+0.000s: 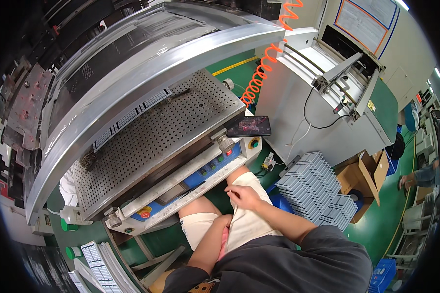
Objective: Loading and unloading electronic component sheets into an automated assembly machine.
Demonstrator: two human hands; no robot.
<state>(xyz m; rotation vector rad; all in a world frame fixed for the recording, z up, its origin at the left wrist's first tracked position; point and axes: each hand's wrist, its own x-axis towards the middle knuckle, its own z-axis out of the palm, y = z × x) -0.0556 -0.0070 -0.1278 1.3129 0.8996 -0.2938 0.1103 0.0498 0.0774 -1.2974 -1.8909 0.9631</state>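
My left hand (223, 221) rests in my lap against my cream shorts (247, 222); its fingers are mostly hidden. Over my right thigh, my right hand (244, 196) has its fingers curled together, and whatever lies between them is too small to make out. In front of my knees stands a screen-printing machine with a perforated metal bed (181, 117). Above the bed a screen in a silver metal frame (176, 58) is tilted up. A dark phone with a lit screen (249, 126) lies at the bed's right corner.
A blue control panel (210, 168) with buttons and a red knob (144, 213) runs along the machine's front. Grey stacked trays (313, 185) and a cardboard box (362, 178) stand right. An orange coiled hose (259, 78) hangs beside a white machine (298, 107). Printed panels (100, 266) lean at lower left.
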